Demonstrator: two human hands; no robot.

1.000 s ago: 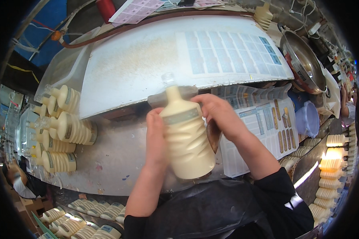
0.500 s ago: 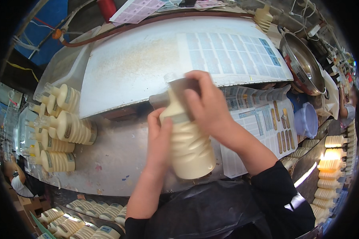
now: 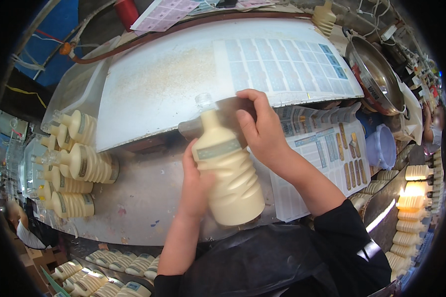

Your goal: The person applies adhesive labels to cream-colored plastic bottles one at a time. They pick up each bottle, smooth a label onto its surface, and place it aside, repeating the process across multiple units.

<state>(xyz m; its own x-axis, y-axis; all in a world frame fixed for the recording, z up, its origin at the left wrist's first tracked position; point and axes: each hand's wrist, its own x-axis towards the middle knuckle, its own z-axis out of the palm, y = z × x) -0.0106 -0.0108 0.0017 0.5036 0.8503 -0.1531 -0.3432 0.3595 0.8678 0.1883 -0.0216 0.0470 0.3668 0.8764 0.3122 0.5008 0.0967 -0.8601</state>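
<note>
A cream ribbed bottle [image 3: 235, 185] with a clear neck and a grey-blue band around its shoulder stands tilted in front of me. My left hand [image 3: 195, 171] is wrapped round its left side. My right hand [image 3: 265, 126] is up at the bottle's upper right, thumb and fingers closed on a thin brownish-grey flat piece [image 3: 240, 109]. That piece is smeared by motion; a similar greyish part shows left of the bottle's neck, and I cannot tell whether the two join behind it.
A white board [image 3: 153, 99] bears a sheet of pale blue labels [image 3: 282, 64]. Cream bottles [image 3: 89, 161] lie stacked on the left. A label sheet with gold-brown strips [image 3: 332, 163] lies at right, near a lilac bucket [image 3: 381, 147] and a metal pan [image 3: 376, 74]. More bottles [image 3: 134, 265] lie lower left.
The bottle's neck has shifted slightly left and its shoulder band is now less covered. My right hand has moved a little to the right, away from the bottle's front, still holding the flat piece.
</note>
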